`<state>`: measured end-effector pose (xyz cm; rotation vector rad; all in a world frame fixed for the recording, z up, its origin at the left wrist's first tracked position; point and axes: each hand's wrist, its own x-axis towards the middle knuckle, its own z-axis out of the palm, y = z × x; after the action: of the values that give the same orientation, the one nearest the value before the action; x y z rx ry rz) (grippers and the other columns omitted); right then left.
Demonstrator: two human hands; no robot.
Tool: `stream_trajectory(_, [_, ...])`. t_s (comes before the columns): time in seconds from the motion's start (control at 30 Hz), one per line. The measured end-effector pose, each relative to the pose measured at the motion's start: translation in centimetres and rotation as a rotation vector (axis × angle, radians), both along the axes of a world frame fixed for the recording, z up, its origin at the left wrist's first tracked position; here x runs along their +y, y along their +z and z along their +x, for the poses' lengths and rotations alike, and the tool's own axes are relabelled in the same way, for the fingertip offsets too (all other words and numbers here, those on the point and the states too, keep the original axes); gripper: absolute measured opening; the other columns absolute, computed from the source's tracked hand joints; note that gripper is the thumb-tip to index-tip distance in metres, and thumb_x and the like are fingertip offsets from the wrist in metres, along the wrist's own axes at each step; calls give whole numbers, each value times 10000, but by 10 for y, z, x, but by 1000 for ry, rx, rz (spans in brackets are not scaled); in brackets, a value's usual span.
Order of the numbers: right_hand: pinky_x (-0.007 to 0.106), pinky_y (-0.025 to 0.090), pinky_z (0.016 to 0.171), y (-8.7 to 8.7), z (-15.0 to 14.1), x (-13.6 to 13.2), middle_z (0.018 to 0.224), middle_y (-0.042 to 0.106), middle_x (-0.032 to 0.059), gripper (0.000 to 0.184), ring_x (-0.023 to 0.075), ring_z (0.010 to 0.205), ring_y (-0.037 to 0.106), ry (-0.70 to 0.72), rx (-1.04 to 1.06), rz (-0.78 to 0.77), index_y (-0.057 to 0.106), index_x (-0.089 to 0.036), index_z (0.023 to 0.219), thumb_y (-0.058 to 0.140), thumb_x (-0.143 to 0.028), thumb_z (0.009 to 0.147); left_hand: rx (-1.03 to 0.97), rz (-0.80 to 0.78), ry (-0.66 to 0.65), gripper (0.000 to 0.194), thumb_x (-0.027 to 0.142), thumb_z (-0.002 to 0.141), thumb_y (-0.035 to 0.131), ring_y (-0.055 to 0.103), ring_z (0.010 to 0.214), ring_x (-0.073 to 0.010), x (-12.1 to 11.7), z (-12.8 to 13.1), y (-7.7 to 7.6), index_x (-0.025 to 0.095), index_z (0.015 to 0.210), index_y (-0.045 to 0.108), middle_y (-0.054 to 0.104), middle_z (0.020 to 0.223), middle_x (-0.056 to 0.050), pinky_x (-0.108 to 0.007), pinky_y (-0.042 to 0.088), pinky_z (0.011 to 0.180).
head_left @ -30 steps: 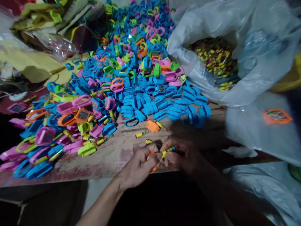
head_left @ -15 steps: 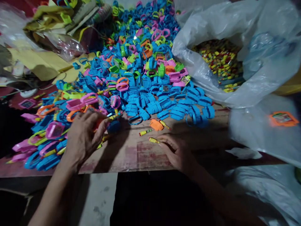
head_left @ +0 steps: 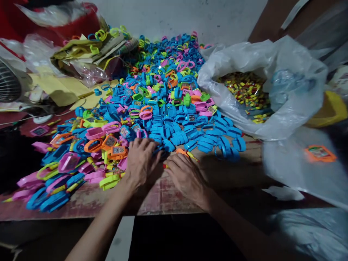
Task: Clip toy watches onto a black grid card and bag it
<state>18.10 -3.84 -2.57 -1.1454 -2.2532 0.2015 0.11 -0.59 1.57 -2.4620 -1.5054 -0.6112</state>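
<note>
My left hand (head_left: 141,158) is at the front edge of a heap of plastic toy watches. Its fingers curl downward, and whatever they close on is hidden beneath them. Close by on the right, my right hand (head_left: 186,175) lies low over the table with its fingers bent together. The red and yellow end of a small crayon-like stick (head_left: 165,166) shows at its fingertips. Just beyond that hand are an orange toy watch piece (head_left: 181,152), partly covered, and another yellow stick (head_left: 193,156). Blue toy watches (head_left: 178,138) lie in rows behind both hands.
Mixed pink, orange and blue watches (head_left: 69,162) are piled at left. An open plastic bag (head_left: 293,119) at right holds many small yellow and red sticks (head_left: 251,94). An orange watch face (head_left: 320,153) rests on more plastic. A fan (head_left: 10,81) stands far left.
My left hand has moved right from the pink and orange watches, uncovering them. My right hand has shifted slightly left and turned palm down over the sticks. The view has tilted up.
</note>
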Motion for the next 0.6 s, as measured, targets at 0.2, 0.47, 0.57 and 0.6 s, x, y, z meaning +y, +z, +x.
stream_trajectory(0.2, [323,490,802,6,70,2,958,692,63,167,207,877,646,-276,374,-16,623,-218,1071,473,-257,1010,80,-266,-217,330,366,951,511,482,998,-292,2,49,-13,198,1219,607,593,1176,-110,-443,434,830])
stream_trajectory(0.47, [296,512,789,-5,70,-5,970,713,52,155,206,884,660,-308,622,-320,660,-204,1007,533,-270,946,-118,-372,-287,326,497,880,620,509,1024,-296,18,56,-28,210,1022,680,606,1166,-112,-462,452,878])
stream_trajectory(0.57, [270,507,716,-3,63,-6,896,708,33,101,189,820,656,-285,720,-411,666,-202,918,609,-282,894,-470,-522,-334,229,415,866,676,545,1129,-277,8,53,-17,192,865,626,612,1258,-97,-436,437,961])
stream_trajectory(0.6, [264,502,703,0,61,-5,890,704,29,101,182,806,651,-262,756,-428,676,-203,912,622,-286,887,-633,-625,-350,219,387,865,685,560,1150,-262,4,52,-12,190,840,593,617,1270,-91,-413,447,964])
